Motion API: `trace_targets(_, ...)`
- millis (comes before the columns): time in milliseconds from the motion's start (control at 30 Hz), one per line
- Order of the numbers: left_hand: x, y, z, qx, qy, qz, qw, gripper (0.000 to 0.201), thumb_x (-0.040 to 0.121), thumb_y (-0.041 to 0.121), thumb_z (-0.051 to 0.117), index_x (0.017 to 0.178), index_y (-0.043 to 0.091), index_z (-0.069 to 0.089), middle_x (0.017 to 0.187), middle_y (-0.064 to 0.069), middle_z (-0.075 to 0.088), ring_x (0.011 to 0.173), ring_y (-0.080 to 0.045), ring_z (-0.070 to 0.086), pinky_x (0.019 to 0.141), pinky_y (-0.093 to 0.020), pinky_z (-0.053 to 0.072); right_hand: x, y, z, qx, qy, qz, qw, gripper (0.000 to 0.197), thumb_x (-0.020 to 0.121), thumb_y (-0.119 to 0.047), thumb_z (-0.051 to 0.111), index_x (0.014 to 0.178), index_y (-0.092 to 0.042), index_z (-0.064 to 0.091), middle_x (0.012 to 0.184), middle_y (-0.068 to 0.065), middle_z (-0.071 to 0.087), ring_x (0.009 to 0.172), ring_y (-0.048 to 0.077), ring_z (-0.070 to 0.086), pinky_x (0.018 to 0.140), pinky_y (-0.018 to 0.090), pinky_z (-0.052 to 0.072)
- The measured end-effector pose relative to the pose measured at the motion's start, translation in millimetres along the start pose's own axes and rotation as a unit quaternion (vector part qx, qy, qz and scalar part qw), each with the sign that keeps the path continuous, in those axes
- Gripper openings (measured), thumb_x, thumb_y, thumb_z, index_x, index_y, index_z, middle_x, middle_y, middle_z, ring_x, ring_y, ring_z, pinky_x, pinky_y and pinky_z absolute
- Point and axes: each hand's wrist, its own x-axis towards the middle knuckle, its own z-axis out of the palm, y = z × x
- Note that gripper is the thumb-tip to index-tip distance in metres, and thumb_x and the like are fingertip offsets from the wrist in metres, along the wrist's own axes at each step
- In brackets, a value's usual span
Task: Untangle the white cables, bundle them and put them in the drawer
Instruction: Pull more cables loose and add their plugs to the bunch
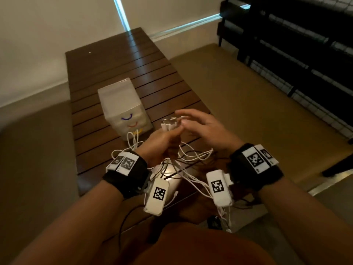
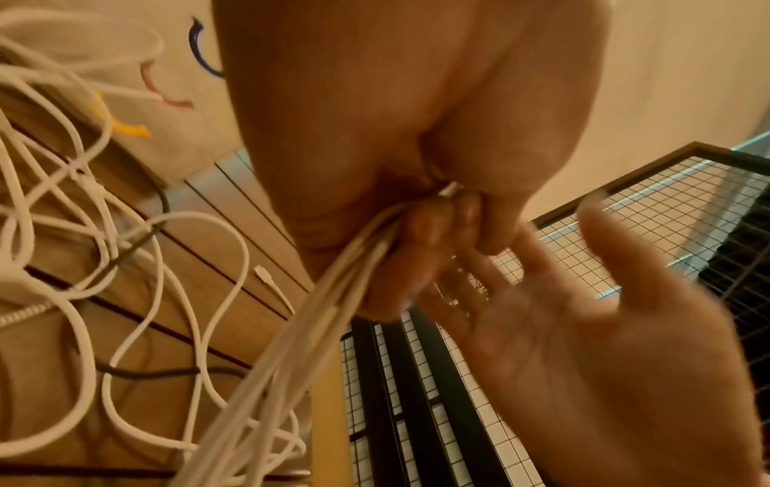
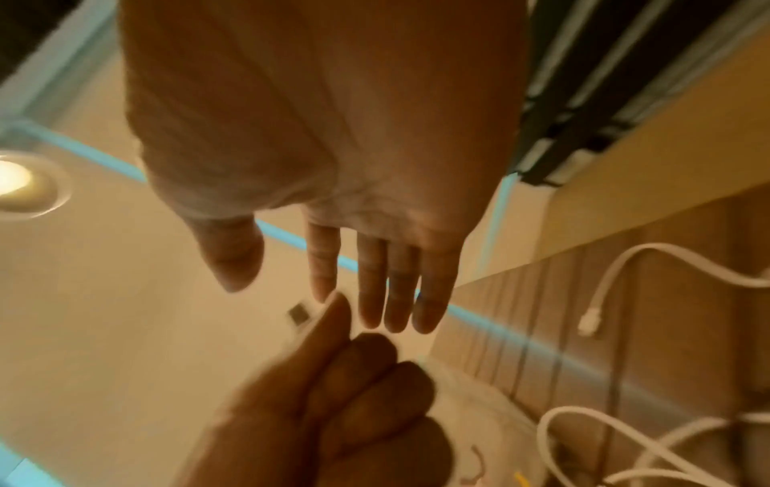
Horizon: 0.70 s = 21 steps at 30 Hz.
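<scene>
Cables (image 1: 172, 163), white and loosely looped, lie in a tangle on the near end of the dark slatted table (image 1: 114, 64) in the head view. The left hand (image 1: 162, 143) is closed in a fist around a bunch of them, plug ends (image 1: 170, 124) sticking up out of its top, the rest trailing down to the table. The right hand (image 1: 202, 125) is just beside it, fingers spread and relaxed, holding nothing. A small translucent drawer box (image 1: 124, 108) with coloured curved handles stands on the table just beyond the hands, drawers closed.

Left wrist view: the left hand (image 2: 396, 138) curls tightly on a sheaf of cables (image 2: 291, 329) running down from the fist; more loops lie on the table slats (image 2: 200, 332). The right hand (image 2: 604, 346) shows open, palm up, blurred.

Right wrist view: the right hand (image 3: 333, 131) has straight fingers (image 3: 400, 290) with nothing in them; its fingertips are close to the left hand (image 3: 333, 395), which is bunched into a fist.
</scene>
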Motion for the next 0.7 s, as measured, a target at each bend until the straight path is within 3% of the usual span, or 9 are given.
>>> trace_targets(100, -10.9, -2.9, -10.1, 0.061, 0.032, 0.042, 0.997, 0.013, 0.097, 0.006, 0.039, 0.087, 0.007, 0.046, 0.057, 0.001, 0.031, 0.044, -0.01, 0.03, 0.043, -0.023, 0.032, 30.2, -22.2, 37.1, -0.161, -0.082, -0.046, 0.982, 0.026, 0.1, -0.034, 0.046, 0.116, -0.024, 0.064, 0.11, -0.007, 0.065, 0.102, 0.007, 0.061, 0.088, 0.026, 0.049)
trace_targets(167, -17.7, -3.4, -20.6, 0.072, 0.071, 0.056, 0.993, 0.014, 0.094, 0.001, 0.036, 0.089, 0.006, 0.048, 0.052, 0.003, 0.033, 0.043, -0.01, 0.03, 0.042, -0.022, 0.031, 46.7, -28.3, 53.5, -0.264, -0.104, -0.085, 0.955, 0.03, 0.101, -0.034, 0.042, 0.095, -0.017, 0.067, 0.091, -0.002, 0.067, 0.085, 0.012, 0.061, 0.076, 0.031, 0.047)
trace_targets(233, -24.8, -3.5, -32.5, 0.073, 0.116, 0.067, 0.988, 0.016, 0.093, -0.002, 0.036, 0.088, 0.007, 0.048, 0.05, 0.003, 0.032, 0.044, -0.011, 0.027, 0.041, -0.019, 0.027, 57.6, -31.1, 65.0, -0.306, -0.122, -0.115, 0.937, 0.033, 0.102, -0.031, 0.04, 0.088, -0.013, 0.063, 0.083, 0.0, 0.065, 0.078, 0.015, 0.059, 0.073, 0.033, 0.045)
trace_targets(400, -39.0, -6.6, -58.7, 0.078, 0.194, 0.099, 0.973, 0.024, 0.094, -0.003, 0.038, 0.076, 0.009, 0.047, 0.054, 0.0, 0.032, 0.043, -0.01, 0.028, 0.042, -0.019, 0.023, 75.6, -36.5, 89.5, -0.355, -0.199, -0.165, 0.898, 0.036, 0.104, -0.034, 0.034, 0.112, -0.013, 0.063, 0.108, 0.004, 0.067, 0.099, 0.017, 0.06, 0.091, 0.034, 0.045)
trace_targets(467, -42.7, -7.8, -68.5, 0.066, 0.202, 0.092, 0.973, 0.026, 0.094, -0.003, 0.036, 0.073, 0.011, 0.045, 0.052, 0.001, 0.03, 0.043, -0.009, 0.025, 0.042, -0.019, 0.021, 83.9, -35.4, 96.1, -0.334, -0.23, -0.138, 0.904, 0.04, 0.103, -0.039, 0.031, 0.122, -0.018, 0.06, 0.118, 0.005, 0.064, 0.108, 0.018, 0.058, 0.098, 0.037, 0.045)
trace_targets(567, -46.4, -10.1, -80.4, 0.022, 0.198, 0.062, 0.978, 0.025, 0.095, 0.004, 0.043, 0.072, 0.015, 0.043, 0.052, 0.004, 0.03, 0.044, -0.009, 0.024, 0.042, -0.02, 0.02, 96.2, -25.1, 100.1, -0.205, -0.273, -0.071, 0.937, 0.046, 0.104, -0.044, 0.025, 0.141, -0.028, 0.045, 0.131, 0.003, 0.056, 0.119, 0.012, 0.053, 0.102, 0.029, 0.043)
trace_targets(633, -49.9, -16.2, -89.0, -0.011, 0.191, 0.039, 0.981, 0.029, 0.097, 0.016, 0.05, 0.069, 0.02, 0.045, 0.05, 0.008, 0.03, 0.042, -0.007, 0.023, 0.039, -0.019, 0.021, 103.1, -2.8, 98.6, -0.126, -0.226, -0.052, 0.965, 0.041, 0.104, -0.039, 0.029, 0.134, -0.024, 0.053, 0.121, -0.004, 0.061, 0.11, 0.006, 0.057, 0.097, 0.027, 0.047)
trace_targets(700, -54.1, -25.9, -99.9, -0.037, 0.192, 0.026, 0.98, 0.032, 0.097, 0.03, 0.054, 0.066, 0.025, 0.048, 0.05, 0.009, 0.028, 0.042, -0.007, 0.022, 0.038, -0.019, 0.021, 110.6, 28.1, 94.1, -0.173, -0.142, -0.041, 0.974, 0.03, 0.102, -0.035, 0.042, 0.109, -0.019, 0.066, 0.096, -0.009, 0.065, 0.088, 0.005, 0.061, 0.082, 0.03, 0.05)
